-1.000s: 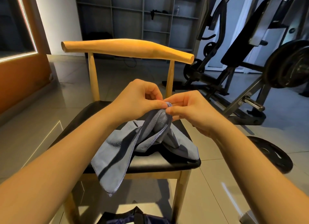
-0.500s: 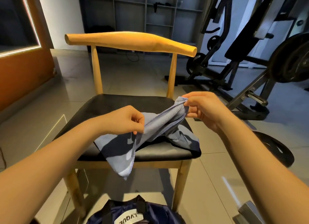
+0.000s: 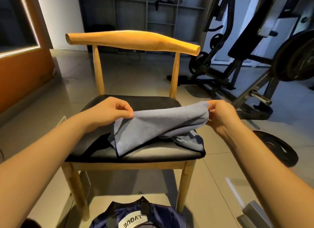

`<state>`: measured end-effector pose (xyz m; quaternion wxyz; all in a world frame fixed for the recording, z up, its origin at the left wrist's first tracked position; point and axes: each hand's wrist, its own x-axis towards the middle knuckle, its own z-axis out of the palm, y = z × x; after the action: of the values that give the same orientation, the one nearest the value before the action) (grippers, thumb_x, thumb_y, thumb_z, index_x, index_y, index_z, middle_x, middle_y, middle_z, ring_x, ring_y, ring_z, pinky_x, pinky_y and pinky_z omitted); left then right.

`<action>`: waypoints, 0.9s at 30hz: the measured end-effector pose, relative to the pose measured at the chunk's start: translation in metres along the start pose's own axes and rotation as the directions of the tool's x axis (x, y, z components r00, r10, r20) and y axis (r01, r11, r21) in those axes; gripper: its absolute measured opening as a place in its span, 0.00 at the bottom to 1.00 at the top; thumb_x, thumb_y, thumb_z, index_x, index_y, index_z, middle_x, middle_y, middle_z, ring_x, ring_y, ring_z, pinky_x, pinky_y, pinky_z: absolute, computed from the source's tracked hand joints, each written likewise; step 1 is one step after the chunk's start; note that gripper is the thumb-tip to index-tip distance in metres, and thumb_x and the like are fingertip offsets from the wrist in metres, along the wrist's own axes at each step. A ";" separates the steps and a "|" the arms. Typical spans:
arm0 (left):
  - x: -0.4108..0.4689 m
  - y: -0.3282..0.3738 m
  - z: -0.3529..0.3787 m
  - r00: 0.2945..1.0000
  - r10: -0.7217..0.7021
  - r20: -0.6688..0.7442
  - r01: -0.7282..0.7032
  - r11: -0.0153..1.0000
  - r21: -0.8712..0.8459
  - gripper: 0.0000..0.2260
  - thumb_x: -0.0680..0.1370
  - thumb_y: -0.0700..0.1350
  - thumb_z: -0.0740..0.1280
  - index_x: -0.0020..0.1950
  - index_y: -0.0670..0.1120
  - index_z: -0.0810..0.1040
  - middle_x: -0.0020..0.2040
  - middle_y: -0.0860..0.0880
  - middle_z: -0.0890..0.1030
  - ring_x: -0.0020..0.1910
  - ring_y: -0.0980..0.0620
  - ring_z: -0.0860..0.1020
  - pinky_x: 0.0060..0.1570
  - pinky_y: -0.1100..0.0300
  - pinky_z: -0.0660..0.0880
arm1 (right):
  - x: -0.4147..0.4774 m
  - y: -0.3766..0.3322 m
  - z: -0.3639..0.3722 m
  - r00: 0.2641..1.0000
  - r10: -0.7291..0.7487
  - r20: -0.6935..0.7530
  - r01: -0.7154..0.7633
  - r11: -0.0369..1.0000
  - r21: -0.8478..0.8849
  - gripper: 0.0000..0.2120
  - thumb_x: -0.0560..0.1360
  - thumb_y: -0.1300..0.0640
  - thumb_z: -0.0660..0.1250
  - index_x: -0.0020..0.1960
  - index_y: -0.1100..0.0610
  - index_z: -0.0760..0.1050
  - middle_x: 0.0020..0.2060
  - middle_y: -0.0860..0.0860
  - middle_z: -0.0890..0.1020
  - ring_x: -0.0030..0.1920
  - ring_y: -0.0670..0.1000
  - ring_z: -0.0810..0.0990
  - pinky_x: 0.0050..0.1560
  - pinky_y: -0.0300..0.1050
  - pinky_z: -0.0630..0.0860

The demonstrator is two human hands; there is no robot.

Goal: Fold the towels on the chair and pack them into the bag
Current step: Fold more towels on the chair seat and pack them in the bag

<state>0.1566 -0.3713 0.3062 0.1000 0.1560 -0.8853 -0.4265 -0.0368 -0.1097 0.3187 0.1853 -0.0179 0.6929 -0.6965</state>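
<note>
Blue towel (image 3: pixel 153 125) pinched by left grip (image 3: pixel 108 112), right grip (image 3: pixel 220 116), bag (image 3: pixel 163 215) cropped below

You're in a gym: to your right stands a weight machine (image 3: pixel 219 81) with a black padded bench (image 3: pixel 251 33) and a loaded plate (image 3: pixel 294 57). Another weight plate (image 3: pixel 280 151) lies on the tiled floor (image 3: pixel 212 185), with open shelving (image 3: pixel 136 15) behind.
</note>
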 end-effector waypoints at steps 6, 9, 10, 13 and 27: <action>0.016 0.022 0.036 0.972 0.154 -0.177 -0.169 0.983 -0.069 0.04 0.81 0.45 0.70 0.48 0.50 0.85 0.44 0.54 0.85 0.44 0.60 0.82 0.47 0.64 0.75 | -0.023 0.023 -0.001 0.975 0.132 0.176 -0.041 0.896 -0.442 0.20 0.84 0.62 0.58 0.33 0.63 0.71 0.32 0.53 0.74 0.33 0.52 0.70 0.51 0.45 0.75; 0.026 0.039 0.057 0.985 0.168 -0.031 -0.168 0.986 0.023 0.07 0.83 0.46 0.67 0.49 0.53 0.84 0.46 0.59 0.83 0.48 0.63 0.80 0.49 0.64 0.74 | -0.031 0.050 -0.009 0.986 0.041 0.164 0.031 0.911 -0.412 0.22 0.80 0.66 0.59 0.27 0.60 0.71 0.21 0.51 0.72 0.31 0.52 0.68 0.31 0.39 0.70; 0.030 0.044 0.063 0.982 0.191 0.001 -0.191 0.981 0.042 0.08 0.83 0.45 0.66 0.49 0.53 0.85 0.46 0.59 0.83 0.48 0.64 0.80 0.50 0.63 0.73 | -0.032 0.058 -0.015 0.993 -0.027 0.113 0.069 0.918 -0.389 0.19 0.78 0.68 0.59 0.28 0.60 0.72 0.22 0.50 0.72 0.31 0.53 0.69 0.30 0.40 0.68; 0.041 0.058 0.080 0.956 0.290 0.034 -0.292 0.954 0.067 0.07 0.82 0.45 0.68 0.49 0.53 0.86 0.45 0.59 0.84 0.48 0.62 0.80 0.50 0.64 0.75 | -0.040 0.082 -0.040 0.987 -0.122 0.110 0.154 0.916 -0.369 0.16 0.79 0.68 0.57 0.33 0.64 0.71 0.28 0.55 0.74 0.32 0.52 0.71 0.28 0.38 0.69; 0.112 0.101 0.140 0.798 0.163 0.580 -0.398 0.866 0.304 0.04 0.80 0.46 0.70 0.47 0.51 0.84 0.41 0.51 0.84 0.41 0.53 0.81 0.45 0.55 0.78 | -0.030 0.081 -0.071 0.964 -0.164 0.208 0.219 0.935 -0.278 0.11 0.72 0.65 0.58 0.34 0.66 0.75 0.33 0.60 0.74 0.35 0.55 0.70 0.34 0.44 0.68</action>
<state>-0.0107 -0.2514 0.3042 -0.1230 -0.0881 -0.9597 -0.2367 -0.0103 -0.0306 0.2443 0.1741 -0.1766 0.7653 -0.5940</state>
